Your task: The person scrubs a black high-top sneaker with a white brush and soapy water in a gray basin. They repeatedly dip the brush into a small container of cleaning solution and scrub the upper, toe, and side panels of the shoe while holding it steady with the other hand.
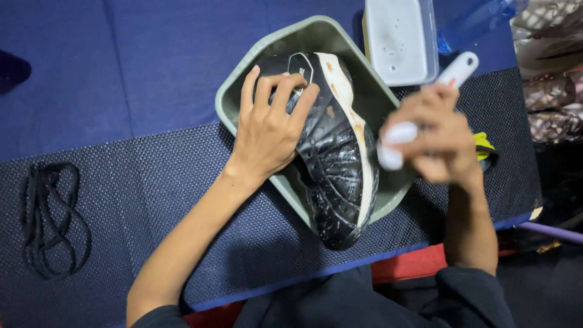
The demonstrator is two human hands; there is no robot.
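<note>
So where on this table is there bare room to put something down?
Free: the blue cloth left of the grey basin, and the dark mesh mat between the black laces and the left hand. Crowded: the right side, with the shoe, the right hand holding the white brush, the white tray and the blue bottle.

A single head-worn camera looks almost straight down from close above a blue-covered table (152, 67). The wearer's arms enter from six o'clock, and the far table edge lies toward twelve. A grey basin (243, 91) sits near centre frame. No second view overlaps it.
</note>
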